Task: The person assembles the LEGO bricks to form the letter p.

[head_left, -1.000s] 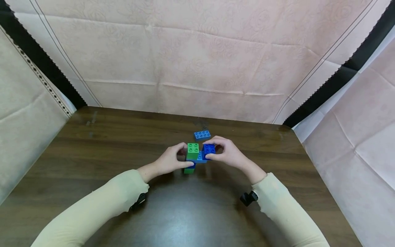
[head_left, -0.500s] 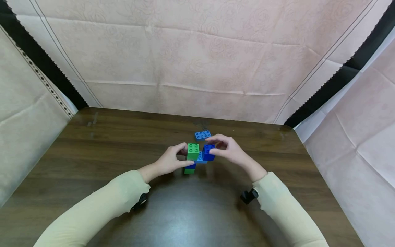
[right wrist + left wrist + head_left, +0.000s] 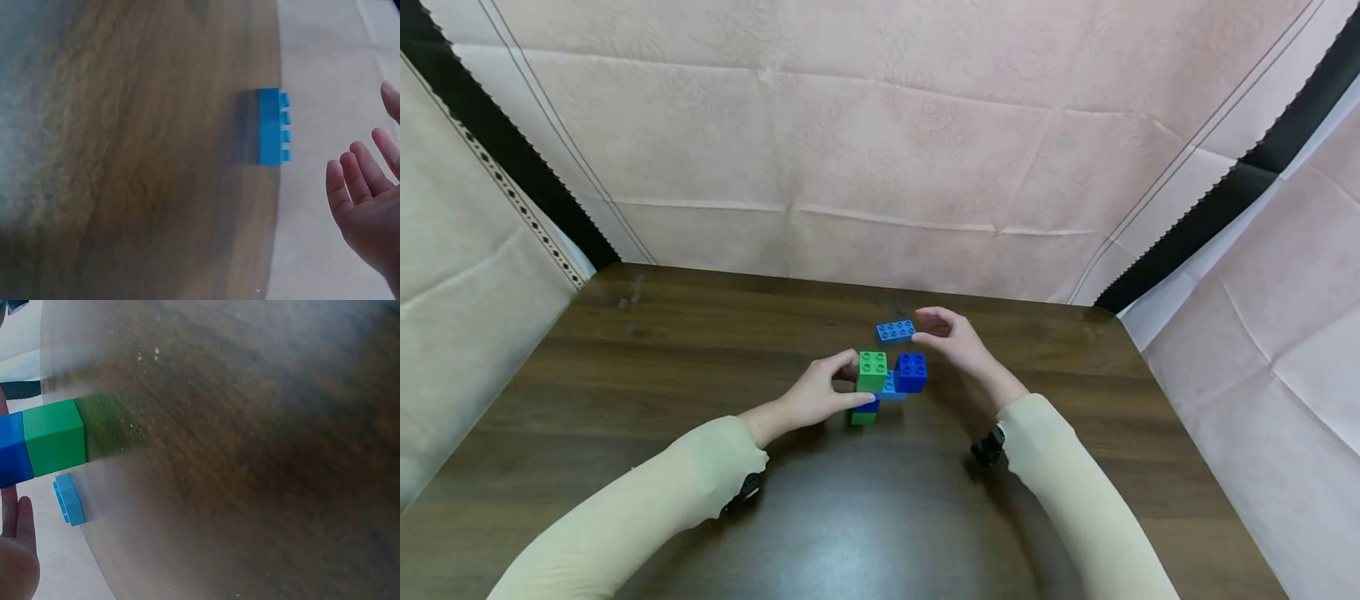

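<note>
In the head view the left hand (image 3: 816,392) pinches a stack of joined bricks between thumb and fingers. A green brick (image 3: 872,371) tops it, a light blue brick (image 3: 891,387) juts right beneath, and a dark blue brick (image 3: 911,372) sits on that one's right end. Another dark blue brick and a green brick (image 3: 863,418) show lower down. The right hand (image 3: 955,340) holds nothing; thumb and fingers stand apart beside a loose light blue brick (image 3: 895,332) behind the stack. In the right wrist view that loose brick (image 3: 270,127) lies left of the spread fingers.
The brown wooden table (image 3: 700,333) carries the bricks. Pale patterned cloth (image 3: 880,158) hangs behind its back edge and along both sides, with black strips at the corners. Small dark devices are on both wrists.
The right hand has let go of the dark blue brick at the stack's right and moved back and slightly right, near the loose light blue brick. The left hand keeps its hold.
</note>
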The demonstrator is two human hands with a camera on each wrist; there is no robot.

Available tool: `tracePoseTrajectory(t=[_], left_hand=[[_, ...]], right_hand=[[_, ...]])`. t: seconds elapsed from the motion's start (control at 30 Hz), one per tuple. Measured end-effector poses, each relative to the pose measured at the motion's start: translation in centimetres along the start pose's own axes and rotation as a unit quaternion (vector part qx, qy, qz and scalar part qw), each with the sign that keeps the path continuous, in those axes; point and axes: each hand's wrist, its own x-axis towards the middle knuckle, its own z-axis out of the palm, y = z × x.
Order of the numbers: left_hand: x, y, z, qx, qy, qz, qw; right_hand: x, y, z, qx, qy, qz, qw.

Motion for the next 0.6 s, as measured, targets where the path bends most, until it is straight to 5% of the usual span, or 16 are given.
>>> tracePoseTrajectory(t=[0.37,0.6], left_hand=[[0.0,0.0,0.1,-0.008,0.0,-0.003,1.0],[-0.1,0.0,0.0,-0.012,0.0,-0.003,0.9999]], right_hand=[[4.2,6.1,1.1,-0.045,-0.001,0.044,0.998],[5.3,6.9,1.6,-0.1,-0.042,0.036,0.9934]])
